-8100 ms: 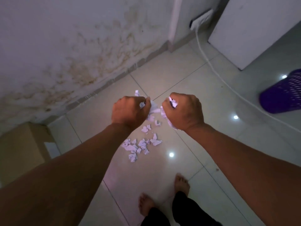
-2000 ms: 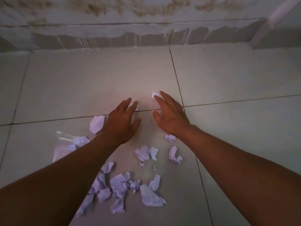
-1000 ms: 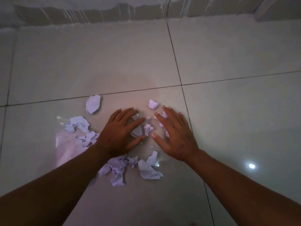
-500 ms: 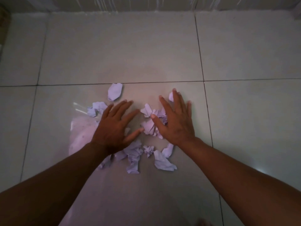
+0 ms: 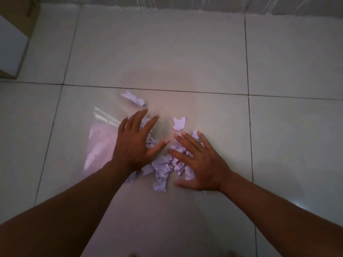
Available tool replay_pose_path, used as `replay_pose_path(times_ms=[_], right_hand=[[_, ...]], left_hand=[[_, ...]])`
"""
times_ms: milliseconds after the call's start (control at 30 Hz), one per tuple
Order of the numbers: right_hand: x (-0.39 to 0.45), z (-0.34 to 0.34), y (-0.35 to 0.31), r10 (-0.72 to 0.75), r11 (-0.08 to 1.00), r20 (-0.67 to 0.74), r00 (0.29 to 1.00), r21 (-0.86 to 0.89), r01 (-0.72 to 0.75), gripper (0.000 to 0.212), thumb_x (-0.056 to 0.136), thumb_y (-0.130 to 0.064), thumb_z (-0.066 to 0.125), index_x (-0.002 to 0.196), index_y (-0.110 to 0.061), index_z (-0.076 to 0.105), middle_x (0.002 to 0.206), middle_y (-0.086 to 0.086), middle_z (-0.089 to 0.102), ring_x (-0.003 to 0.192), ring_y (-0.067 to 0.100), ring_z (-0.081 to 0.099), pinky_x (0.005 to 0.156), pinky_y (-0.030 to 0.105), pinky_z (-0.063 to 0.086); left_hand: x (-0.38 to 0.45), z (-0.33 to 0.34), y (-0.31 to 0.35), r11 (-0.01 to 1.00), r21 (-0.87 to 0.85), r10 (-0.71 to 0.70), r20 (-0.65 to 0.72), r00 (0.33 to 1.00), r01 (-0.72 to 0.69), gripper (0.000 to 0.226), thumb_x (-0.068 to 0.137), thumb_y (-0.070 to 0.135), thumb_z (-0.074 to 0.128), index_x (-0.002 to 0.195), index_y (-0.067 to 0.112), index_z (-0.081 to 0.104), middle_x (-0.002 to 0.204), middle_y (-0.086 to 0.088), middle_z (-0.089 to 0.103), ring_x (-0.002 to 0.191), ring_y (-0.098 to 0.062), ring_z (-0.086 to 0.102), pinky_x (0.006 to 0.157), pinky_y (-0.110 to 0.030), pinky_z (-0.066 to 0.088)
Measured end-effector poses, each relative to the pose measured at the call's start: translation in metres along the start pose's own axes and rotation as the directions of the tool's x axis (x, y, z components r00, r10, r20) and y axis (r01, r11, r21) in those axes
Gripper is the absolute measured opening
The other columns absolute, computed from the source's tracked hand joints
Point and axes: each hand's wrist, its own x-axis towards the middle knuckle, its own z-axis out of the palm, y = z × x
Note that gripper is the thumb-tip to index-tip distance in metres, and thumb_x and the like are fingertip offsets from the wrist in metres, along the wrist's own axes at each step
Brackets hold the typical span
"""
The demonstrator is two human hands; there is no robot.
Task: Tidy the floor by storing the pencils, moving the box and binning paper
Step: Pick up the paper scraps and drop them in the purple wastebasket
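Observation:
Several crumpled white paper scraps (image 5: 162,166) lie heaped on the pale tiled floor between my hands. My left hand (image 5: 136,143) lies flat with spread straight fingers on the left side of the heap. My right hand (image 5: 199,161) lies flat with spread fingers on its right side. One loose scrap (image 5: 134,98) sits beyond my left fingertips, another (image 5: 179,123) beyond my right fingers. A corner of the cardboard box (image 5: 15,39) shows at the upper left edge. No pencils or bin are in view.
The wall's skirting (image 5: 185,4) runs along the top of the view. A pale light reflection (image 5: 101,145) shines on the tile left of my left hand. Bare tiles spread to the right and beyond the paper.
Both hands have slid toward me and closer together, sweeping the scraps into a tighter heap. The view has shifted, bringing the box corner in at the upper left.

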Motion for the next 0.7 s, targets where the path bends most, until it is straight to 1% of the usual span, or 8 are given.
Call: replay_pose_path(times_ms=[67,200,267,333,400,500,600,700], right_hand=[[0.011,0.004,0.001,0.057,0.998,-0.064,0.996,0.013,-0.056,0.068,0.088,-0.064,0.052,0.143,-0.024,0.049,0.160,0.011,0.026,0.148,0.029,0.023,0.114,0.058,0.023],[0.041,0.002,-0.001,0.149,0.987,-0.118,0.982,0.084,-0.140,0.052,0.097,-0.052,0.045,0.139,-0.023,0.054,0.156,0.012,0.035,0.145,0.029,0.031,0.114,0.054,0.027],[0.047,-0.003,-0.002,0.208,0.975,-0.141,0.968,0.113,-0.192,0.056,0.095,-0.058,0.041,0.139,-0.025,0.053,0.157,0.010,0.033,0.146,0.028,0.028,0.115,0.054,0.025],[0.043,-0.005,-0.001,0.214,0.975,-0.111,0.970,0.089,-0.205,0.073,0.086,-0.074,0.041,0.142,-0.027,0.050,0.160,0.010,0.026,0.149,0.029,0.019,0.116,0.058,0.019],[0.035,-0.003,0.002,0.173,0.984,-0.063,0.983,0.040,-0.171,0.090,0.075,-0.085,0.045,0.145,-0.028,0.045,0.162,0.011,0.019,0.151,0.030,0.013,0.115,0.063,0.015],[0.032,0.005,0.003,0.147,0.989,-0.038,0.988,-0.006,-0.147,0.087,0.076,-0.083,0.048,0.145,-0.030,0.046,0.162,0.013,0.019,0.150,0.033,0.013,0.113,0.064,0.017],[0.042,0.009,0.001,0.137,0.990,-0.028,0.990,-0.006,-0.137,0.071,0.083,-0.072,0.049,0.141,-0.031,0.049,0.159,0.010,0.029,0.148,0.033,0.023,0.112,0.062,0.020],[0.048,0.013,0.002,0.072,0.997,-0.049,0.996,0.021,-0.071,0.061,0.085,-0.059,0.053,0.134,-0.024,0.056,0.153,0.011,0.041,0.144,0.031,0.033,0.114,0.059,0.023]], left_hand=[[-0.005,0.001,-0.001,1.000,-0.007,-0.019,0.043,0.999,0.019,0.083,0.084,0.078,0.039,0.151,0.028,0.037,0.163,-0.008,0.025,0.149,-0.028,0.024,0.119,-0.055,0.021],[-0.016,0.005,0.000,0.996,-0.086,0.012,0.031,0.999,-0.010,0.077,0.090,0.072,0.036,0.150,0.023,0.041,0.159,-0.009,0.033,0.144,-0.029,0.035,0.116,-0.050,0.032],[-0.019,0.003,-0.002,0.998,-0.066,0.023,-0.027,0.999,-0.024,0.077,0.090,0.071,0.038,0.149,0.022,0.041,0.159,-0.011,0.033,0.143,-0.030,0.035,0.115,-0.046,0.031],[-0.022,0.000,-0.009,0.997,-0.042,0.059,-0.025,0.998,-0.060,0.086,0.085,0.077,0.040,0.152,0.023,0.037,0.162,-0.011,0.026,0.147,-0.030,0.029,0.117,-0.048,0.027],[-0.029,-0.002,-0.019,0.991,-0.026,0.133,0.038,0.990,-0.132,0.099,0.078,0.086,0.043,0.155,0.026,0.029,0.165,-0.009,0.016,0.151,-0.030,0.017,0.119,-0.054,0.022],[-0.039,0.003,-0.027,0.978,0.020,0.204,0.156,0.966,-0.210,0.115,0.066,0.094,0.048,0.158,0.029,0.020,0.167,-0.007,0.004,0.154,-0.028,0.003,0.121,-0.057,0.014],[-0.040,0.015,-0.023,0.972,0.063,0.218,0.145,0.965,-0.228,0.107,0.073,0.089,0.049,0.157,0.028,0.024,0.167,-0.010,0.008,0.154,-0.030,0.005,0.121,-0.057,0.014],[-0.040,0.024,-0.023,0.974,0.057,0.215,0.055,0.975,-0.218,0.085,0.086,0.076,0.046,0.154,0.026,0.035,0.162,-0.014,0.025,0.150,-0.033,0.021,0.119,-0.054,0.023]])
